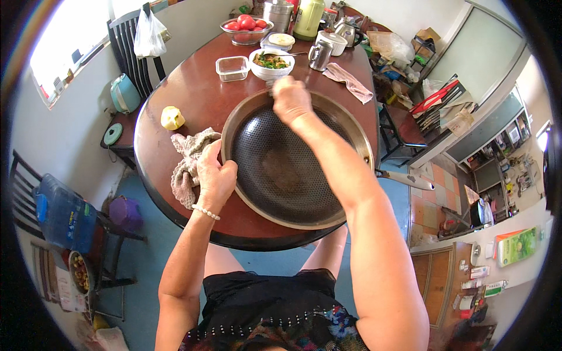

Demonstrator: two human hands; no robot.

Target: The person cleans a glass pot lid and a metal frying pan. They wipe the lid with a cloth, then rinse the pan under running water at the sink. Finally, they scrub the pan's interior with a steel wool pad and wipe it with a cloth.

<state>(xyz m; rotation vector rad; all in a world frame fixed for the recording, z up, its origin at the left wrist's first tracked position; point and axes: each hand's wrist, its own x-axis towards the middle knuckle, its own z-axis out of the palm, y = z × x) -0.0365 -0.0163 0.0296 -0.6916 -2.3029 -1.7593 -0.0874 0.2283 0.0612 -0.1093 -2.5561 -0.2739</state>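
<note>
A large dark frying pan (pixel 281 166) with a honeycomb-textured inside rests on the table in front of me, its metal handle pointing right. My left hand (pixel 216 175) grips the pan's left rim, with a crumpled cloth (pixel 186 164) beside and partly behind it. At the far rim is my right hand (pixel 290 98), blurred, its fingers curled around a small greyish thing that I cannot make out clearly. Just beyond that hand stands a white bowl (pixel 272 72) of greens with a utensil in it. A peeled, pale yellow round fruit or vegetable (pixel 172 118) lies to the left.
On the brown table (pixel 197 87) stand a glass container (pixel 232 69), a bowl of tomatoes (pixel 247 38), a metal mug (pixel 320 55), a lidded white pot (pixel 332 43), a green thermos (pixel 309 19) and a pink cloth (pixel 348 82). Chairs flank the table.
</note>
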